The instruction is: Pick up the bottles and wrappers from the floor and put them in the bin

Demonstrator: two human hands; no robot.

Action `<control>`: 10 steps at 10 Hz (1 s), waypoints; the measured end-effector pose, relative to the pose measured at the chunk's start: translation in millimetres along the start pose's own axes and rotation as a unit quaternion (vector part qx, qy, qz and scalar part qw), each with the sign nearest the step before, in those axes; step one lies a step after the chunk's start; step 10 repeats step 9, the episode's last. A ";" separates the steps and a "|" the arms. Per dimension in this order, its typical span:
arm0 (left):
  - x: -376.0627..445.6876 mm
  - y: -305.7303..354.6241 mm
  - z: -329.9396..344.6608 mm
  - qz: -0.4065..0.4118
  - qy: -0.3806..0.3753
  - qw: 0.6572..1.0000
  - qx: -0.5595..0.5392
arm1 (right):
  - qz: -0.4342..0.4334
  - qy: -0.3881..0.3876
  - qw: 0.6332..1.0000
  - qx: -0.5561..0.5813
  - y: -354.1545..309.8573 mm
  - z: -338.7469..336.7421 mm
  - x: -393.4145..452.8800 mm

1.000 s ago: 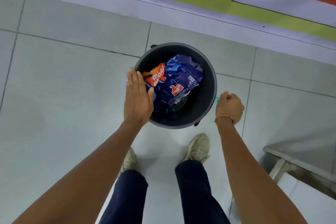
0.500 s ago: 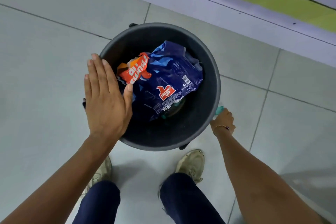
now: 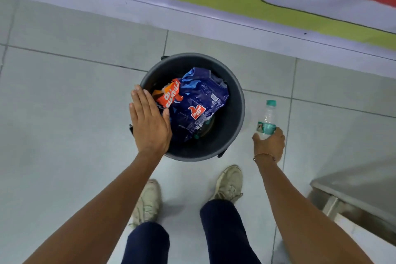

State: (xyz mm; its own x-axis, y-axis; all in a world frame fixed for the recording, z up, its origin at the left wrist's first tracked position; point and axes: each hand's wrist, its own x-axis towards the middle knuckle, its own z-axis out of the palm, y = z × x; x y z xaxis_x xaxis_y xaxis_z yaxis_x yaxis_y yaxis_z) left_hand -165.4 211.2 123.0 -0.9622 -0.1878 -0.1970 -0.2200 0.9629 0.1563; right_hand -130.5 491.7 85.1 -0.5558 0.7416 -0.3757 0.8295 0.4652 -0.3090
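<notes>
The bin (image 3: 233, 118) stands on the floor (image 3: 64, 135) just ahead of the person's shoes (image 3: 229, 184), with a wrapper (image 3: 199, 105) lying inside it. The left hand (image 3: 149, 122) lies flat over the bin's left rim; the right hand (image 3: 269, 143), right of the bin, grips a bottle (image 3: 266, 120) clear of the rim.

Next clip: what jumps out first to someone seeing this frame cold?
The round dark grey plastic bin at centre, with a crumpled blue-and-orange plastic wrapper inside. The left hand lies flat, open, over its near-left rim; the right hand holds a clear teal-capped water bottle just right of it.
</notes>
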 end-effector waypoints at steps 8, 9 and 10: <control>-7.4 -29.3 -16.8 0.109 -0.074 0.989 -0.065 | -0.163 -0.081 0.983 0.027 -102.5 14.8 -143.8; -0.1 -23.6 -34.4 0.157 -0.062 0.984 -0.054 | -0.212 -0.078 0.973 -0.046 -109.1 11.1 -143.9; -0.1 -23.6 -34.4 0.157 -0.062 0.984 -0.054 | -0.212 -0.078 0.973 -0.046 -109.1 11.1 -143.9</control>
